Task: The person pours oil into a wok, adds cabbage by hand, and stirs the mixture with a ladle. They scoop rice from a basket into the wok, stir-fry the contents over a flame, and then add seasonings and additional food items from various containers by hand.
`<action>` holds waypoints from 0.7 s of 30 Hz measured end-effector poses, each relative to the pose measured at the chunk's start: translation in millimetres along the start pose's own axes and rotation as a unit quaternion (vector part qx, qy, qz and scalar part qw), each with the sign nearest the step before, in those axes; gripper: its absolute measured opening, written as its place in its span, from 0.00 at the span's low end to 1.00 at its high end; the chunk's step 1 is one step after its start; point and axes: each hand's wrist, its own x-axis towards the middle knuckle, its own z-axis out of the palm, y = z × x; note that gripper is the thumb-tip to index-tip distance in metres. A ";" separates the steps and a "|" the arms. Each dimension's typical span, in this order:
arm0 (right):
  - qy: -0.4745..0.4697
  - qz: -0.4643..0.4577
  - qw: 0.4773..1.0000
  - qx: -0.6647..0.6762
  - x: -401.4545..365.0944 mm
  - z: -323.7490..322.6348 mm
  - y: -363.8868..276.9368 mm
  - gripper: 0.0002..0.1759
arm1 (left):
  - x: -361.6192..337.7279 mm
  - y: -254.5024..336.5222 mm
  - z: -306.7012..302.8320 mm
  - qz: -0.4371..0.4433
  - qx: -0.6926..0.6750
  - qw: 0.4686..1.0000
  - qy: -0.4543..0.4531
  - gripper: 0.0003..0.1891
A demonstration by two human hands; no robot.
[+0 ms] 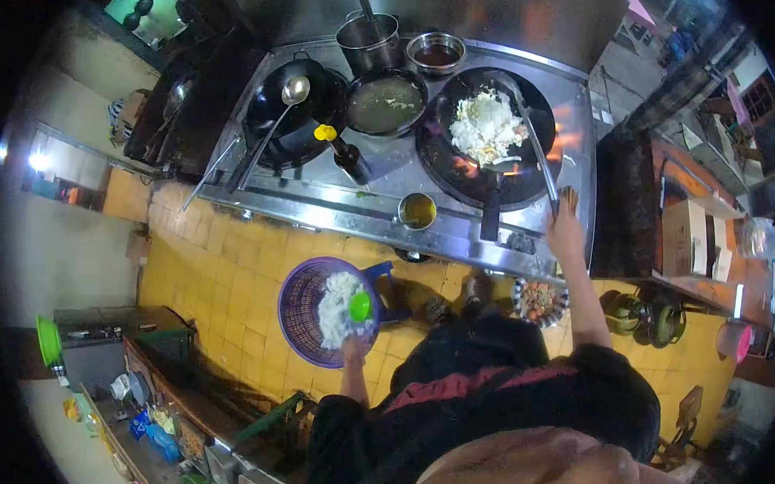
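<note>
My left hand reaches into a purple basket of white rice. Its fingers close on a small green bowl resting against the rice; the grip is partly blurred. My right hand is wrapped round the long handle of a wok ladle. The ladle's head is down in a black wok, at the edge of a heap of rice and egg. Orange flames show around this wok's edge. Below its rim, the wok's own handle points toward me.
A second wok with another ladle sits at the left. Between the woks are a shallow pan, a tall pot, a sauce bowl, a dark bottle and a cup of oil. An egg basket stands by my feet.
</note>
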 end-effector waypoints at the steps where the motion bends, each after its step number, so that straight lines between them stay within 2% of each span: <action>1: -0.030 0.024 0.999 0.022 -2.5 1.8 -1.6 0.19 | 24.8 -23.9 -3.6 0.087 -0.085 0.992 -0.041 0.20; 2: -0.062 0.050 0.996 0.044 -7.7 7.5 1.7 0.18 | 12.5 -16.6 12.6 0.087 -0.089 0.992 -0.037 0.20; 4: -0.104 0.081 0.984 0.120 -15.7 54.3 28.3 0.19 | -33.9 17.2 60.7 0.035 0.000 0.998 0.056 0.17; 5: -0.130 0.056 0.981 0.135 -7.8 92.2 54.1 0.21 | -39.3 7.9 59.3 0.139 -0.110 0.981 -0.081 0.14; 6: -0.159 0.031 0.976 0.147 0.3 114.6 77.5 0.23 | -18.3 1.1 64.2 0.065 -0.116 0.989 -0.062 0.15; 7: -0.298 0.192 0.885 0.302 23.2 61.1 42.2 0.25 | -30.8 21.6 92.0 0.072 0.095 0.993 -0.009 0.14; 8: -0.301 0.228 0.847 0.373 43.2 22.7 27.1 0.23 | -44.5 32.9 111.0 0.066 0.062 0.996 -0.016 0.14; 9: -0.200 0.194 0.851 0.444 57.9 -0.1 20.1 0.21 | -45.3 44.4 118.7 0.077 0.064 0.992 -0.076 0.14; 10: -0.119 0.187 0.759 0.612 78.7 -19.5 15.2 0.20 | -48.6 53.5 128.5 0.079 0.062 0.992 -0.071 0.14; 11: -0.175 0.163 0.674 0.699 93.9 -63.3 7.0 0.18 | -53.1 63.1 143.9 0.113 0.104 0.987 -0.049 0.14; 12: -0.093 0.094 0.674 0.726 109.3 -83.4 -3.3 0.15 | -60.7 74.4 161.6 0.147 0.145 0.978 -0.027 0.15; 13: -0.039 0.007 0.706 0.708 123.4 -87.5 -5.0 0.15 | -88.0 94.8 182.2 0.148 0.091 0.985 -0.024 0.16; 14: -0.039 -0.002 0.769 0.637 139.6 -89.5 -8.8 0.15 | -99.1 106.7 195.9 0.148 0.090 0.985 -0.022 0.16; 15: -0.020 0.018 0.812 0.584 155.7 -89.2 -23.8 0.16 | -108.2 112.6 207.4 0.159 0.054 0.985 -0.041 0.16; 17: 0.117 -0.037 0.909 0.398 185.1 -80.7 -53.3 0.17 | -115.5 116.1 225.8 0.156 0.032 0.985 -0.061 0.16; 19: 0.251 -0.135 0.900 0.330 228.2 -61.4 -71.8 0.18 | -118.8 121.2 242.4 0.164 0.030 0.983 -0.072 0.15; 21: 0.327 -0.182 0.919 0.127 251.8 -87.4 -104.5 0.17 | -121.9 131.0 258.9 0.178 0.030 0.980 -0.087 0.15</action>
